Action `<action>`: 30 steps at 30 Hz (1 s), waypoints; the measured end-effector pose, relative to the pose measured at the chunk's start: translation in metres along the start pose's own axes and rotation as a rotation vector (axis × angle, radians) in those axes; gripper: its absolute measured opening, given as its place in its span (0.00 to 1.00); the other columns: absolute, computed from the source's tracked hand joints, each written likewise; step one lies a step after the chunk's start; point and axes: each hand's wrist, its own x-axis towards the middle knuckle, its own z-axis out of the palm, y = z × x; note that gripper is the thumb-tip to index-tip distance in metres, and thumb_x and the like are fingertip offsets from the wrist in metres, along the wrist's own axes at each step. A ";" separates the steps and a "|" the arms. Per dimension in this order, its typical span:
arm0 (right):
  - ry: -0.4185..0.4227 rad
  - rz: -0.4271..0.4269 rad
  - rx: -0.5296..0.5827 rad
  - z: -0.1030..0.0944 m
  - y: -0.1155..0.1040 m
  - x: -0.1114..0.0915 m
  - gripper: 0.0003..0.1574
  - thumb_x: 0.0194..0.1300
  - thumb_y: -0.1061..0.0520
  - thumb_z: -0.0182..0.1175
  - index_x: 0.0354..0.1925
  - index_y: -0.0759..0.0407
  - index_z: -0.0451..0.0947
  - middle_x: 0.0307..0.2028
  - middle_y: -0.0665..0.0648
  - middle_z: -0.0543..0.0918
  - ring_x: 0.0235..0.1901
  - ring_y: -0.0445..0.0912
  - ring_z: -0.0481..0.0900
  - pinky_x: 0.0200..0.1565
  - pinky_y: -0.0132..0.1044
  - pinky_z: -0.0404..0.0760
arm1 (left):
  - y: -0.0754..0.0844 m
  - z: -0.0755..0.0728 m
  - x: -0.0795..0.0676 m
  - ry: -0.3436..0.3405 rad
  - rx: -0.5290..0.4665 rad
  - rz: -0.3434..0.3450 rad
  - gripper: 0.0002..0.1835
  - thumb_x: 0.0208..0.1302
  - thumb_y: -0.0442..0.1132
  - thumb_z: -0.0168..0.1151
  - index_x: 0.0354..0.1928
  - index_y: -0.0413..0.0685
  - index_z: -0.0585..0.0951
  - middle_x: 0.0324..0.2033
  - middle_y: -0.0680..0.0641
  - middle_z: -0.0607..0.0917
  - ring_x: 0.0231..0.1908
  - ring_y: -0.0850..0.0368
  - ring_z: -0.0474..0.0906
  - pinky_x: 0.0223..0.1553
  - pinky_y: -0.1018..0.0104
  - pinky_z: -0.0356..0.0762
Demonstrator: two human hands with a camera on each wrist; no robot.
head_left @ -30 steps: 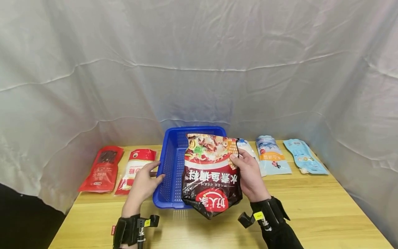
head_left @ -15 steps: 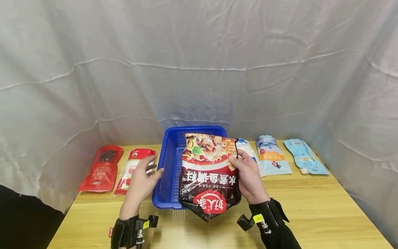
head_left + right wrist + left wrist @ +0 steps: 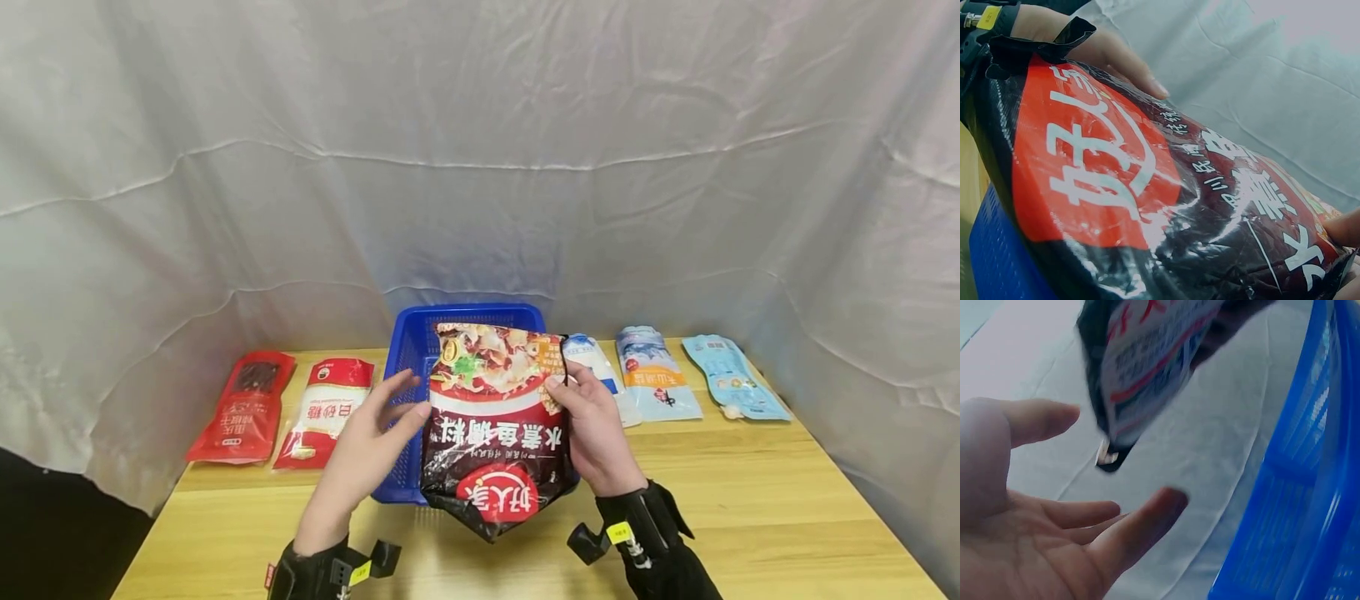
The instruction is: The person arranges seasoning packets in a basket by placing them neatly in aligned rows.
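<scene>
My right hand (image 3: 600,429) grips the right edge of a dark red and black bag of fish seasoning (image 3: 498,417), its thumb on the front. The bag is held up over the blue basket (image 3: 395,333) and hides much of it; its printing looks upside down in the head view. Beside the bag's left edge my left hand (image 3: 367,442) has thumb and fingers spread. In the left wrist view, the bag's corner (image 3: 1147,375) hangs between that thumb and the fingers, with gaps showing. The right wrist view shows the bag's front (image 3: 1191,219) and the right thumb (image 3: 1342,228) pressing its edge.
Left of the basket lie a red bag with a dark window (image 3: 243,412) and a red and white sugar bag (image 3: 326,408). To the right are a partly hidden white and blue bag (image 3: 600,367), a salt bag (image 3: 658,375) and a light blue spouted pouch (image 3: 735,379). Grey cloth (image 3: 480,225) hangs behind.
My left hand has left the basket's rim and moved right to the bag's left edge. The right hand has brought the bag slightly left and nearer.
</scene>
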 end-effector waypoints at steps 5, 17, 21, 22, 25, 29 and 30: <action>-0.027 0.003 -0.007 0.003 0.001 -0.003 0.29 0.80 0.63 0.51 0.74 0.62 0.59 0.66 0.67 0.75 0.57 0.48 0.82 0.57 0.40 0.83 | 0.003 0.013 -0.002 -0.113 -0.049 -0.042 0.46 0.73 0.50 0.66 0.82 0.44 0.53 0.75 0.33 0.67 0.69 0.36 0.72 0.62 0.45 0.79; -0.043 -0.015 0.009 0.009 0.006 -0.003 0.27 0.79 0.65 0.50 0.72 0.64 0.61 0.60 0.64 0.80 0.55 0.49 0.84 0.55 0.41 0.84 | 0.003 0.026 0.000 -0.181 -0.260 -0.005 0.38 0.73 0.39 0.66 0.77 0.46 0.58 0.62 0.36 0.78 0.52 0.47 0.85 0.46 0.61 0.88; -0.079 -0.013 0.013 0.006 0.005 -0.003 0.28 0.79 0.63 0.52 0.72 0.64 0.61 0.57 0.61 0.81 0.53 0.48 0.84 0.54 0.40 0.85 | 0.004 0.025 0.000 -0.150 -0.262 -0.010 0.36 0.72 0.38 0.67 0.76 0.46 0.61 0.59 0.37 0.80 0.51 0.47 0.85 0.45 0.61 0.88; -0.090 -0.010 0.009 0.005 0.005 -0.002 0.28 0.79 0.63 0.52 0.72 0.64 0.61 0.57 0.60 0.81 0.53 0.48 0.84 0.54 0.40 0.85 | 0.005 0.025 0.000 -0.147 -0.266 -0.013 0.35 0.72 0.37 0.66 0.75 0.47 0.62 0.58 0.37 0.81 0.50 0.47 0.85 0.45 0.61 0.88; -0.126 0.000 -0.014 0.000 0.003 -0.002 0.27 0.78 0.60 0.53 0.70 0.64 0.62 0.55 0.58 0.81 0.52 0.48 0.83 0.53 0.38 0.84 | 0.006 0.021 -0.002 -0.146 -0.291 -0.019 0.34 0.72 0.36 0.67 0.75 0.48 0.63 0.57 0.37 0.82 0.49 0.47 0.86 0.45 0.60 0.88; -0.162 -0.001 -0.067 -0.007 0.000 0.000 0.26 0.78 0.56 0.54 0.67 0.65 0.63 0.56 0.58 0.79 0.52 0.48 0.83 0.52 0.38 0.84 | 0.008 0.015 -0.004 -0.175 -0.311 -0.017 0.34 0.71 0.36 0.67 0.74 0.48 0.64 0.57 0.36 0.82 0.49 0.46 0.86 0.46 0.59 0.88; -0.169 -0.003 -0.086 -0.008 -0.002 0.001 0.27 0.78 0.54 0.54 0.67 0.65 0.63 0.57 0.59 0.78 0.52 0.48 0.82 0.52 0.39 0.84 | 0.009 0.013 -0.004 -0.184 -0.312 -0.018 0.34 0.71 0.36 0.67 0.74 0.48 0.64 0.58 0.36 0.82 0.50 0.46 0.86 0.47 0.59 0.88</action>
